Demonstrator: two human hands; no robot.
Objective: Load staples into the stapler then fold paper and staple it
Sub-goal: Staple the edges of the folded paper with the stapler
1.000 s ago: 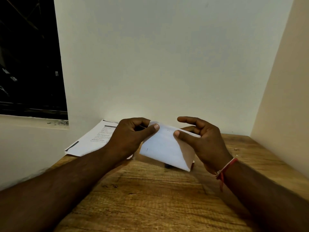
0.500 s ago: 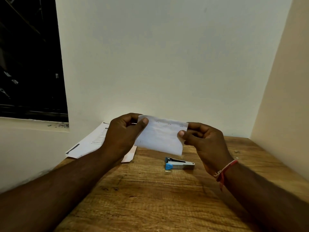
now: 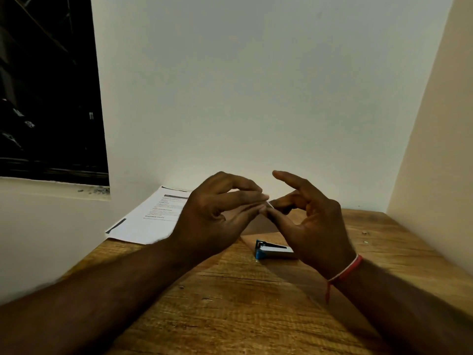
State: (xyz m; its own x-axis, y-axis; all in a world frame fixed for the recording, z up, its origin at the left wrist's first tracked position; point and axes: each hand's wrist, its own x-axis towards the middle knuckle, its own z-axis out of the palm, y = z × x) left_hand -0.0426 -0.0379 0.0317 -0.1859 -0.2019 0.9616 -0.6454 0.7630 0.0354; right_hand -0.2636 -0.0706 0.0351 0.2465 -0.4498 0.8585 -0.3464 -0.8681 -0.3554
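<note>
Wooden table (image 3: 230, 303) carries the stapler (image 3: 273, 251) — lying under the raised right hand (image 3: 314, 226).

rough matt wooden table (image 3: 230, 303)

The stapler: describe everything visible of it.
The stapler is small, with a bright blue end on the left, a silvery, metal-looking top and a dark part above the blue end. It looks closed and lies flat on the wooden table, lengthwise left to right, to the right of the printed sheets and apart from them. Its right end is hidden behind the right hand, which seems to hover above it rather than touch it. Only the table visibly touches it.
</note>
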